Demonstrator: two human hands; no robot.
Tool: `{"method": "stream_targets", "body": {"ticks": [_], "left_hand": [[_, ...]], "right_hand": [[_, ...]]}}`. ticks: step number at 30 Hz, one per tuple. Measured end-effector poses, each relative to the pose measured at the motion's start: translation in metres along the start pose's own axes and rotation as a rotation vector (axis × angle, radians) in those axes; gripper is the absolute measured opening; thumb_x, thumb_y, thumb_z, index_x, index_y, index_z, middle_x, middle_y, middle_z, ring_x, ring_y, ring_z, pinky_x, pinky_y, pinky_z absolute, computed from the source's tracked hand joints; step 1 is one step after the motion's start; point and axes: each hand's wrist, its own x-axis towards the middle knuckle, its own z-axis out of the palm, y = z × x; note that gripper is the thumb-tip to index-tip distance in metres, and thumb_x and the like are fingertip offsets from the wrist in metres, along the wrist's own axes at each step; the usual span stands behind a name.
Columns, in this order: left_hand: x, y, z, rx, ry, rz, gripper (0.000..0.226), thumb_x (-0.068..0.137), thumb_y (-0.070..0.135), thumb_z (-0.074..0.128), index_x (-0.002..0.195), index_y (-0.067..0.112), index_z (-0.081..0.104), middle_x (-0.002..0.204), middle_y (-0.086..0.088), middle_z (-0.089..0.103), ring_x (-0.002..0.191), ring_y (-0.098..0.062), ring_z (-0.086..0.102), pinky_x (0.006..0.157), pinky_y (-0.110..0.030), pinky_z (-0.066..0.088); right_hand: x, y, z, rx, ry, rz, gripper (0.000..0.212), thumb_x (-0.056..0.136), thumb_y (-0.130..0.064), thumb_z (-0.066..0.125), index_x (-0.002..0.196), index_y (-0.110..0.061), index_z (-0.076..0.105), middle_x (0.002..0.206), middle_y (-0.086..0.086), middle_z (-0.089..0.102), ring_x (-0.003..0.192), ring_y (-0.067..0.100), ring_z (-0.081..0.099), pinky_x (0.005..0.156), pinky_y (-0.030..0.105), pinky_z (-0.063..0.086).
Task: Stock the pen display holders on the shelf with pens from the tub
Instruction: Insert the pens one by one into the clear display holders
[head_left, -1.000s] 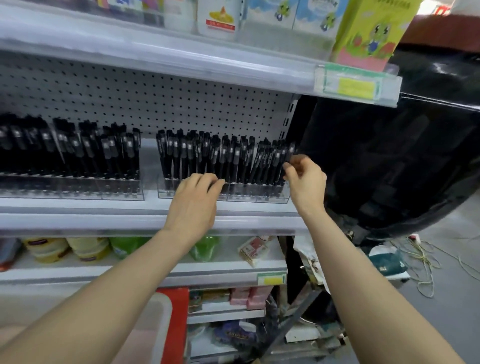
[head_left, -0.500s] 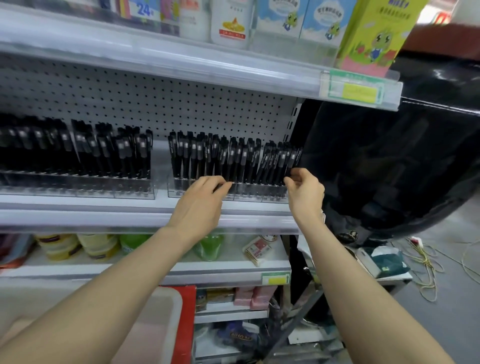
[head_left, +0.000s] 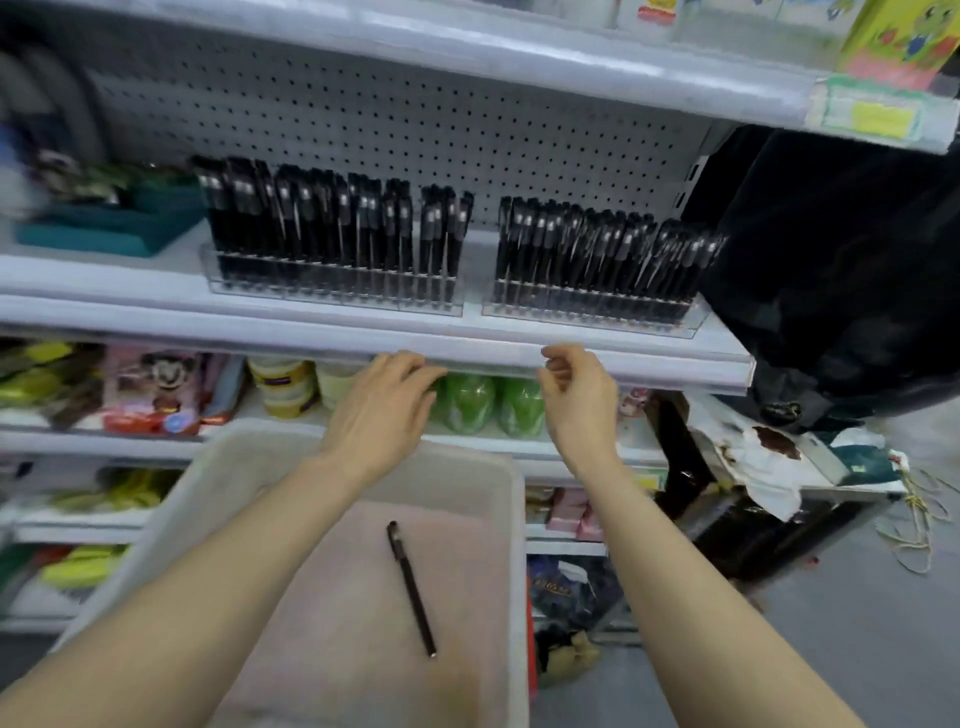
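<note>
Just under the front edge of the shelf (head_left: 311, 338), the fingers (head_left: 415, 366) of the left hand (head_left: 382, 410) lie close together, nearly straight and only a little bent, and they hold nothing. Their tips are at the edge strip, but I cannot tell if they touch it. On the right hand (head_left: 579, 402) the fingers are loosely curled, with the thumb near the forefinger, and nothing shows between them. Both hands are over the far rim of the tub (head_left: 223, 467), a pale plastic one that stands in front of the person, below the forearms. On the pink cloth (head_left: 337, 597) at its bottom lies one dark pen (head_left: 411, 590), flat, between the two forearms. Its long axis runs from the shelf toward the person and slants a little to the right; the thicker capped end points to the shelf and the thin end points to the person. On the shelf two clear holders stand side by side with a gap between them, the left holder (head_left: 332, 291) and the right holder (head_left: 587, 306). Both are packed with black pens (head_left: 322, 223) standing on end, and those at the right lean slightly to the right. Behind them is a white pegboard (head_left: 415, 130). Green bottles (head_left: 470, 402) stand on the lower shelf behind the hands. A black cover (head_left: 841, 270) bulges just beside the right end of the shelf.
</note>
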Motion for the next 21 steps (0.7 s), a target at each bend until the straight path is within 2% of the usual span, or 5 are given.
{"method": "stream_targets", "body": {"ticks": [5, 8, 11, 16, 21], "left_hand": [[-0.071, -0.041, -0.004, 0.017, -0.06, -0.069, 0.039, 0.089, 0.032, 0.045, 0.117, 0.014, 0.066, 0.105, -0.008, 0.062, 0.092, -0.033, 0.058, 0.081, -0.039, 0.047], [-0.094, -0.054, -0.001, 0.015, -0.095, -0.069, 0.046, 0.088, 0.033, 0.044, 0.128, 0.016, 0.06, 0.117, -0.008, 0.057, 0.104, -0.031, 0.051, 0.095, -0.04, 0.038], [-0.098, -0.055, 0.001, 0.0, -0.117, -0.064, 0.05, 0.087, 0.032, 0.043, 0.133, 0.017, 0.055, 0.122, -0.01, 0.053, 0.11, -0.032, 0.048, 0.103, -0.041, 0.031], [-0.1, -0.051, 0.0, -0.026, -0.157, -0.109, 0.051, 0.086, 0.027, 0.049, 0.136, 0.017, 0.052, 0.127, -0.011, 0.052, 0.116, -0.034, 0.044, 0.108, -0.047, 0.032], [-0.097, -0.047, -0.002, -0.026, -0.153, -0.149, 0.048, 0.086, 0.023, 0.053, 0.133, 0.018, 0.055, 0.123, -0.011, 0.053, 0.11, -0.036, 0.047, 0.102, -0.046, 0.037]], "right_hand": [[-0.073, -0.043, 0.046, -0.061, -0.227, -0.004, 0.01, 0.087, -0.013, 0.063, 0.096, -0.015, 0.068, 0.087, 0.001, 0.07, 0.081, 0.019, 0.063, 0.072, 0.029, 0.046], [-0.11, -0.048, 0.074, -0.251, -0.555, 0.095, 0.008, 0.082, -0.018, 0.066, 0.086, -0.01, 0.067, 0.086, 0.006, 0.069, 0.085, 0.024, 0.063, 0.068, 0.031, 0.046], [-0.138, -0.04, 0.092, -0.473, -0.761, 0.173, 0.029, 0.076, -0.026, 0.071, 0.065, -0.01, 0.049, 0.067, 0.008, 0.055, 0.071, 0.028, 0.055, 0.046, 0.029, 0.032], [-0.15, -0.033, 0.097, -0.532, -0.769, 0.205, 0.021, 0.076, -0.023, 0.069, 0.085, -0.004, 0.065, 0.087, 0.018, 0.067, 0.074, 0.032, 0.059, 0.043, 0.023, 0.022], [-0.145, -0.028, 0.097, -0.45, -0.78, 0.313, 0.023, 0.074, -0.024, 0.065, 0.088, -0.005, 0.069, 0.082, 0.014, 0.066, 0.083, 0.033, 0.065, 0.061, 0.027, 0.047]]}}
